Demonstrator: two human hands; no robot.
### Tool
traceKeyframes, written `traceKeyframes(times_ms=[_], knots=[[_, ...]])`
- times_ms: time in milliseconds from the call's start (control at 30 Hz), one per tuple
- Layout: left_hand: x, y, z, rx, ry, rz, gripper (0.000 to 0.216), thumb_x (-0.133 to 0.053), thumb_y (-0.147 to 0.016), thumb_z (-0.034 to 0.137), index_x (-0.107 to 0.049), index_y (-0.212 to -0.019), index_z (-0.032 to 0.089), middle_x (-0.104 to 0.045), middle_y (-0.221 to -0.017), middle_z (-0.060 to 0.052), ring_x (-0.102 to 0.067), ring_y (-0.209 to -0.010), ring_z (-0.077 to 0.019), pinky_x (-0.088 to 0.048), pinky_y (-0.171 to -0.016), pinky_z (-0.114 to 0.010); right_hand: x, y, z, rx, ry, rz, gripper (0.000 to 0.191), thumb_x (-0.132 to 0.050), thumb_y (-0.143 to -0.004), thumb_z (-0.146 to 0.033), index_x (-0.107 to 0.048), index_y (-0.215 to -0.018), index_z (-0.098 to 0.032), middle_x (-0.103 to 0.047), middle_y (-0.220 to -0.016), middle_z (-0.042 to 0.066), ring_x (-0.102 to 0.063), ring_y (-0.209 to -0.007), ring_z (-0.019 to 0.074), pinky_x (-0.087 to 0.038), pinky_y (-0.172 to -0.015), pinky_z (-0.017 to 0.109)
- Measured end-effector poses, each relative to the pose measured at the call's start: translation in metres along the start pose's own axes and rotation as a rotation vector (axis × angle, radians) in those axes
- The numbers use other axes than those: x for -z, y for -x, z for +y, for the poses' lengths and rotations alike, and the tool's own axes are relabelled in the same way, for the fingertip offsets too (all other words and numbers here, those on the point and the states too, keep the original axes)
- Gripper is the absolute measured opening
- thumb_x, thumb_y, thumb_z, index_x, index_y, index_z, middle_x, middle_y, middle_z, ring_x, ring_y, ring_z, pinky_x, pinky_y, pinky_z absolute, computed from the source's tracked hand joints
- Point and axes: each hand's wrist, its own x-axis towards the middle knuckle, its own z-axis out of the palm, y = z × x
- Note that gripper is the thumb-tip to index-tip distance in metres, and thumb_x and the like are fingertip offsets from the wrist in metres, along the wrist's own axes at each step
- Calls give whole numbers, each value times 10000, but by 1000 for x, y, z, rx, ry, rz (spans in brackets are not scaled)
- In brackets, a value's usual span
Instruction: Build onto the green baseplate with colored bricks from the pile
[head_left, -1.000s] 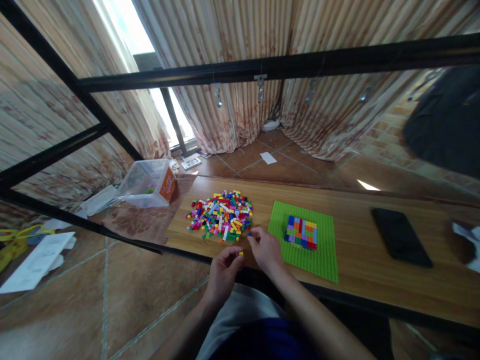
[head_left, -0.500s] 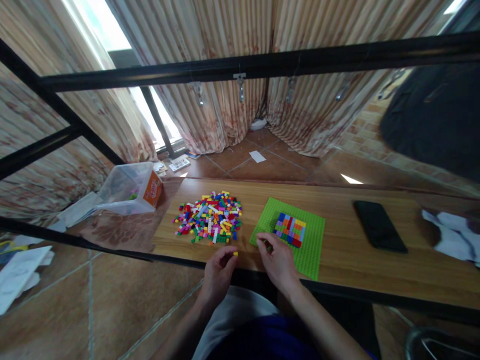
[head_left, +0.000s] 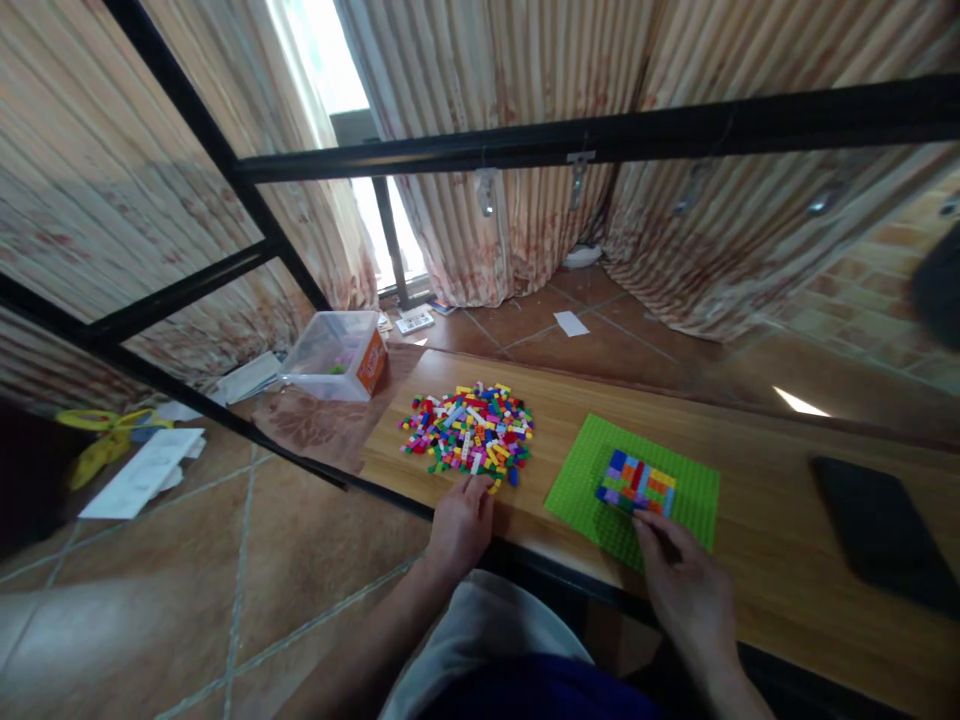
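A loose pile of small coloured building bricks lies on the wooden bench. At its near edge is my left hand, fingers pinched together, with a small yellow brick at the fingertips. To the right, a multicoloured block of joined bricks sits on a green studded baseplate. My right hand reaches over the plate's near side. Its thumb and index finger come together at the near edge of that block; anything small between them is hidden.
A black phone lies on the bench at the right. Beyond the left end stands a clear plastic box with an orange label. A black metal bar crosses above the bench's far side. Papers lie on the tiled floor.
The view has swung left, so everything appears shifted right. My right hand has moved from the block's left side to its near edge. My left hand is nearer the pile.
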Motion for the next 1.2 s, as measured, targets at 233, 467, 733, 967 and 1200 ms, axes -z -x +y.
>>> traceKeyframes(times_ms=[233,467,733,967,1200], knots=[[-11,-8,-3,-10,-52,31,137,-539,-860,131,-629,-942,196,-656,-902,-64,-617,-834,-201,-486,-751,-296,12,-5,17,-8,94,25,467,-535,-774,-624,-732,-913,-224,-750,-973,88,-704,-840,295,-530,-733,401],[-7,-6,-2,-20,41,40,80,-592,-842,168,-629,-903,202,-647,-859,-50,-606,-773,-180,-479,-703,-278,22,-3,26,11,183,93,431,-517,-814,-579,-725,-949,-227,-747,-974,98,-695,-835,320,-516,-686,417],[5,-3,-9,-28,36,105,143,-505,-887,168,-632,-938,207,-649,-890,-62,-612,-841,-190,-495,-773,-297,19,5,33,101,195,183,429,-498,-843,-544,-717,-972,-199,-736,-982,117,-691,-840,308,-517,-705,404],[18,-46,-19,-57,-231,160,213,-545,-879,188,-647,-1066,203,-623,-1056,-96,-579,-997,-236,-475,-914,-384,12,6,38,261,203,187,432,-461,-878,-519,-705,-960,-172,-728,-981,127,-686,-878,283,-517,-752,385],[18,-71,-11,-40,-462,85,92,-600,-850,216,-682,-872,181,-619,-1046,-111,-543,-1034,-264,-445,-919,-425,9,5,40,258,220,194,447,-462,-879,-535,-714,-956,-174,-730,-979,126,-687,-844,269,-511,-701,363]])
